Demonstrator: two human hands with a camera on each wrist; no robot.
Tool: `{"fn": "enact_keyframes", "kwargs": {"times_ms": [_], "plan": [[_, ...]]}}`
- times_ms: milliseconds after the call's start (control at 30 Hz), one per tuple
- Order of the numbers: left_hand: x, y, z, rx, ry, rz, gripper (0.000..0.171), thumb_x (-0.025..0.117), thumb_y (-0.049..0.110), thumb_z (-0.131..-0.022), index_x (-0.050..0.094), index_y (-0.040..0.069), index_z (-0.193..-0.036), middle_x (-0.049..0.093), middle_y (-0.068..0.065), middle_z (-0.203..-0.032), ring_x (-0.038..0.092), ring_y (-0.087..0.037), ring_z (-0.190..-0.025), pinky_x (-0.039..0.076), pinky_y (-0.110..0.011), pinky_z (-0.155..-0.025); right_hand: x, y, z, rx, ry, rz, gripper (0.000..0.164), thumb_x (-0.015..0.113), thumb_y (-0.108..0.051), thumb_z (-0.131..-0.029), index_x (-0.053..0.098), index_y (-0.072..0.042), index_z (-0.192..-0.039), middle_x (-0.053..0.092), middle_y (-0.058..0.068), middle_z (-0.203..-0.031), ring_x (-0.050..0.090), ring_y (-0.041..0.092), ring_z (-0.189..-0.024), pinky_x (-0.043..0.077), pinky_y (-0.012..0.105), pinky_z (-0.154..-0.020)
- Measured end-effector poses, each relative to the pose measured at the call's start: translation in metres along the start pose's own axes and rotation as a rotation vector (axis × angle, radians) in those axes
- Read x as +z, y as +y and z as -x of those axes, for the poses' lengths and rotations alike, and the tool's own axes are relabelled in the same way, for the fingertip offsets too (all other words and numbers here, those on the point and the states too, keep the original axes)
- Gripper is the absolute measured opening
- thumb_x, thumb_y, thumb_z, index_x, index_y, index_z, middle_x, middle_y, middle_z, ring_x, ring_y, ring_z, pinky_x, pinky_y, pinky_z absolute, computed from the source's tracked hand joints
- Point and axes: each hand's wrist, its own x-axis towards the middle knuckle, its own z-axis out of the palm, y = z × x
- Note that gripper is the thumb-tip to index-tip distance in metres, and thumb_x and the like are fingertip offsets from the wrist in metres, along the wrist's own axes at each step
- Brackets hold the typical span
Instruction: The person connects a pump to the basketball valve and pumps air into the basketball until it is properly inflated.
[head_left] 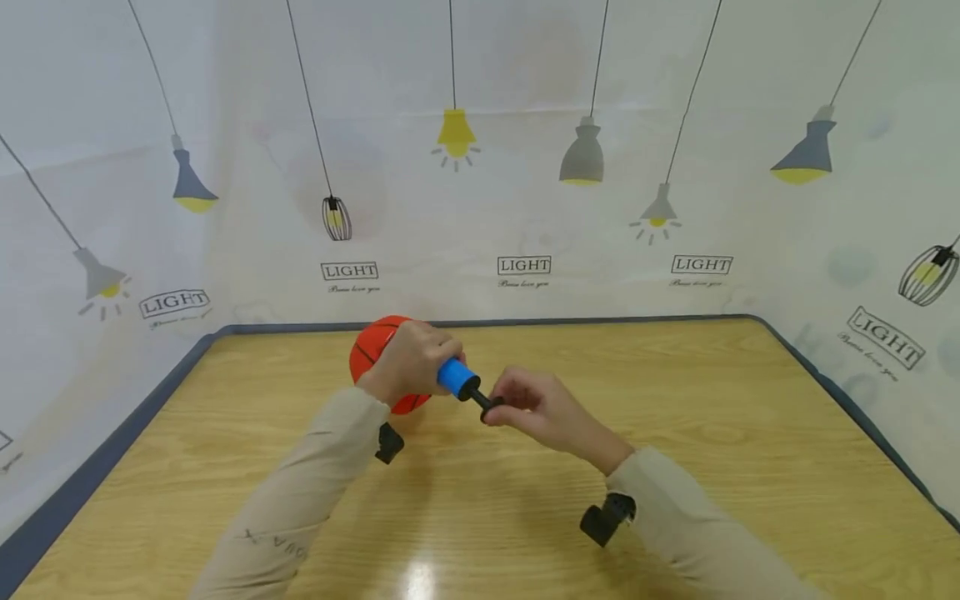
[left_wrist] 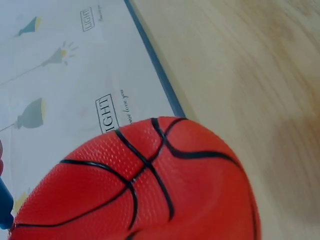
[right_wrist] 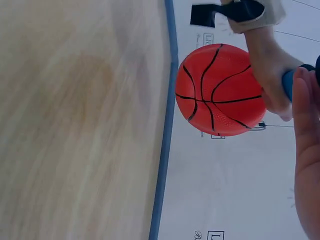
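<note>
My left hand (head_left: 414, 358) grips the blue barrel of a small hand pump (head_left: 457, 377), fingers curled round it. On the far side of that hand is a red toy basketball (head_left: 369, 346) with black lines, partly covered by the hand. In the left wrist view the basketball (left_wrist: 150, 170) looks dented and not fully round. Where the pump meets the ball is hidden. My right hand (head_left: 546, 410) pinches the pump's black handle (head_left: 491, 407) between thumb and fingers; a short length of black rod shows between barrel and handle.
A wood-grain table (head_left: 480, 508) lies beneath both hands, with a dark blue edge along its back and sides. White wall sheets (head_left: 517, 208) printed with lamps surround it. Black camera mounts (head_left: 600, 523) sit at both wrists, over beige sleeves.
</note>
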Motion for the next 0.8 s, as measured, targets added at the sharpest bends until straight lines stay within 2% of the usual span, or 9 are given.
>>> {"fn": "enact_keyframes", "kwargs": {"times_ms": [100,200,333,467,567,700,800], "plan": [[0.003,0.001,0.002,0.010,-0.009,0.012,0.023,0.074,0.023,-0.056,0.057,0.010,-0.064,0.057,0.003,-0.054,0.054,-0.009,-0.044,0.045,-0.023,-0.045,0.002,0.002,-0.006,0.052,0.017,0.030,0.007,0.059,-0.003,-0.081,0.055,-0.003,-0.086,0.060,0.007,-0.076,0.059,0.012,-0.063,0.050,0.030,-0.057],[0.003,0.001,0.001,0.029,-0.010,0.019,0.021,0.072,0.022,-0.058,0.057,0.010,-0.065,0.057,0.003,-0.054,0.053,-0.008,-0.044,0.044,-0.022,-0.044,0.001,-0.006,0.002,0.084,0.039,0.039,0.008,0.059,-0.003,-0.081,0.055,-0.003,-0.087,0.060,0.007,-0.076,0.060,0.012,-0.064,0.050,0.030,-0.057],[0.001,-0.002,0.001,0.034,0.020,0.014,0.021,0.073,0.019,-0.058,0.055,0.009,-0.065,0.056,0.002,-0.054,0.052,-0.009,-0.043,0.044,-0.023,-0.043,-0.006,-0.024,0.025,0.030,0.034,0.019,0.011,0.060,0.002,-0.079,0.055,-0.002,-0.088,0.060,0.009,-0.077,0.061,0.014,-0.066,0.050,0.030,-0.055],[-0.001,-0.003,0.003,0.042,0.031,0.002,0.023,0.074,0.017,-0.057,0.052,0.010,-0.062,0.052,0.002,-0.051,0.050,-0.009,-0.042,0.041,-0.023,-0.041,-0.011,-0.026,0.038,-0.055,-0.037,-0.008,0.014,0.059,0.007,-0.077,0.055,-0.001,-0.087,0.059,0.011,-0.078,0.061,0.015,-0.067,0.051,0.029,-0.054],[0.001,0.001,0.002,0.061,0.041,0.014,0.021,0.072,0.017,-0.059,0.052,0.010,-0.061,0.052,0.002,-0.051,0.050,-0.009,-0.043,0.041,-0.022,-0.042,-0.007,-0.015,0.025,-0.073,-0.071,0.018,0.014,0.059,0.007,-0.077,0.054,-0.001,-0.087,0.060,0.012,-0.078,0.061,0.015,-0.069,0.051,0.029,-0.057],[0.004,0.007,0.001,0.054,0.081,0.036,0.020,0.071,0.016,-0.059,0.051,0.010,-0.059,0.051,0.003,-0.050,0.048,-0.009,-0.041,0.040,-0.021,-0.040,0.000,-0.006,0.001,-0.013,-0.040,0.037,0.010,0.058,0.005,-0.079,0.054,-0.001,-0.085,0.060,0.011,-0.077,0.061,0.013,-0.067,0.050,0.029,-0.057],[0.006,0.008,0.003,0.058,0.075,0.023,0.022,0.070,0.016,-0.060,0.049,0.011,-0.058,0.048,0.003,-0.048,0.046,-0.008,-0.039,0.037,-0.020,-0.039,0.002,-0.006,-0.003,0.045,-0.008,0.036,0.009,0.059,0.003,-0.079,0.055,-0.002,-0.085,0.061,0.009,-0.076,0.061,0.012,-0.065,0.050,0.030,-0.056]]}}
